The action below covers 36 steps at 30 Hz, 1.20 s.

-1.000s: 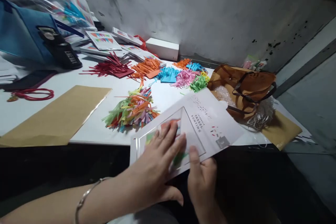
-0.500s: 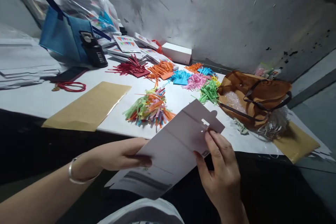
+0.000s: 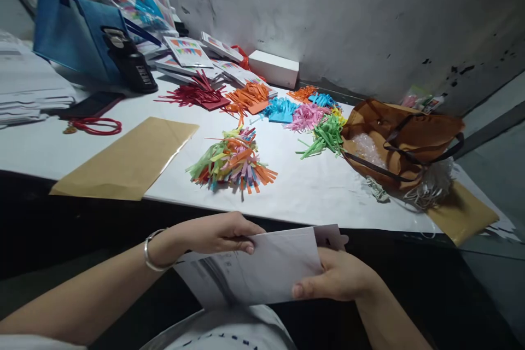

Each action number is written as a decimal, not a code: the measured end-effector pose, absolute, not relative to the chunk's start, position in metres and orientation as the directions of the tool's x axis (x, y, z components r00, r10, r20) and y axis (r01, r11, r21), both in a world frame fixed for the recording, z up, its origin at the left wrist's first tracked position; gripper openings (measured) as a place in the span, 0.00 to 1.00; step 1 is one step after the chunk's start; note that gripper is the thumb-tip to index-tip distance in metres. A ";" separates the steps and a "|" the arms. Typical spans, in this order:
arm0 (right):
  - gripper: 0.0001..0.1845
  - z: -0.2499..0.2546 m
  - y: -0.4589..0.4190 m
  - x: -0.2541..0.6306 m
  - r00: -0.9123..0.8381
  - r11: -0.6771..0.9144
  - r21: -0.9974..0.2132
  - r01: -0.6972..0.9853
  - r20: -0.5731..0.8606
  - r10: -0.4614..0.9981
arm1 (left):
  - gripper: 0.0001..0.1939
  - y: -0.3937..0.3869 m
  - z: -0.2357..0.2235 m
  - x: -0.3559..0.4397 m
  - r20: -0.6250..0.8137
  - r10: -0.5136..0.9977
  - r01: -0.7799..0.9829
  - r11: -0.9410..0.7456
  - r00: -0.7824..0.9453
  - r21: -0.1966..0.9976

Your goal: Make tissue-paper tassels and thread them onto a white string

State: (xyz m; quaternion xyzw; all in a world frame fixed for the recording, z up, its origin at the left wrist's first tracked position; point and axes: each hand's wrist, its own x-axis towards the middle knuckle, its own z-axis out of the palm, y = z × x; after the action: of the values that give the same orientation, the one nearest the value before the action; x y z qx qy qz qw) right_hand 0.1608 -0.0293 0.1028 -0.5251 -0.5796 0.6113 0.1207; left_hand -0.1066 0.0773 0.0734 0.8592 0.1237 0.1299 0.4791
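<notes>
A white printed card sleeve, with a hanging tab at its right end, is held low in front of my body, below the table's near edge. My left hand pinches its upper left edge, thumb on the near face. At the right end my right hand grips it, thumb in front and fingers hidden behind. On the table beyond lies a multicoloured tassel bundle of paper strips, touched by neither hand.
A brown envelope lies at left, near a black bottle and a blue bag. Farther back are dark red tassels, green tassels and a white box. An open brown bag stands at right.
The card sleeve has come down and turned closer to level, away from the tabletop. My right hand has moved from the tab area to clasp the sleeve's right end, thumb in front.
</notes>
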 end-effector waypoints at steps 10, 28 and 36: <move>0.24 0.075 -0.045 0.163 -0.128 -0.240 -0.876 0.417 -0.318 0.939 | 0.51 0.033 0.039 -0.088 0.254 0.510 0.353 -0.805 0.822 0.477; 0.48 -0.004 -0.084 0.139 0.420 0.086 -0.980 0.180 0.156 0.894 | 0.09 0.055 0.021 -0.090 0.225 0.715 0.246 -0.491 0.662 0.836; 0.19 -0.009 -0.068 0.113 0.448 -0.099 -0.963 0.252 0.025 0.894 | 0.15 0.043 0.012 -0.070 0.324 0.853 0.185 -0.425 0.410 0.886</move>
State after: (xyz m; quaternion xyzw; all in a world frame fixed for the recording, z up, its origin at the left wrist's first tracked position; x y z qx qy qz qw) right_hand 0.1129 -0.0681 -0.0089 -0.6738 -0.4249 0.3089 0.5196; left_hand -0.0702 0.0433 0.0116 0.7360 0.3525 0.4134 0.4040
